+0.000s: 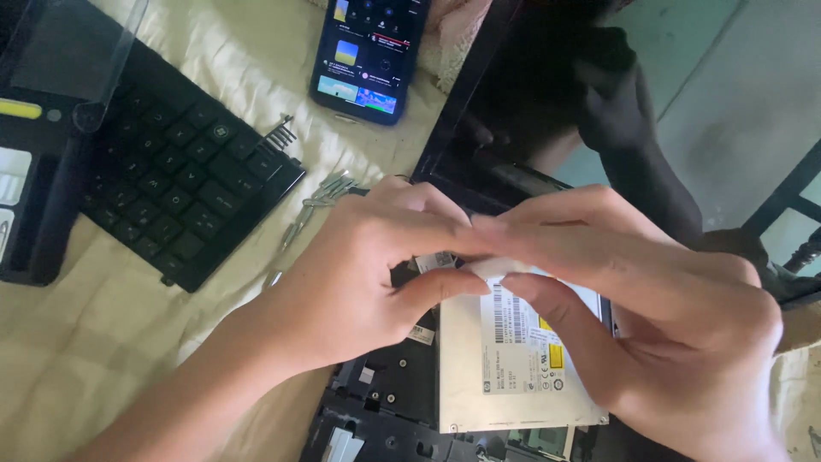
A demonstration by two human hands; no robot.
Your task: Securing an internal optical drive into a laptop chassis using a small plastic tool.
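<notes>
Centrally, both hands meet over an opened laptop base (385,402) lying on a cream cloth (103,342). Left hand (359,274): thumb and forefinger pinched on a small white piece (496,267), clenched around its left end. Right hand (650,316): fingers extended toward 9 o'clock, thumb below, pinching the same white piece from the other side. The piece is tiny and largely covered, so I cannot tell what kind of part it is.

Directly beneath the hands, at 6 o'clock, a silver optical drive (513,376) sits in the laptop base, its white label facing up with a small yellow patch. The white piece is held just above the drive's upper edge; contact with it cannot be judged.

At 10 o'clock, a detached black keyboard (180,180) lies tilted on the cloth. Between keyboard and hands, several small silver screws (325,192) lie loose. At 12 o'clock, a smartphone (368,51) with a lit screen lies flat. At 1 o'clock, the dark laptop screen panel (530,111) stands open. Far left, at 9 o'clock, a black case (34,197) with a clear lid borders the keyboard.
</notes>
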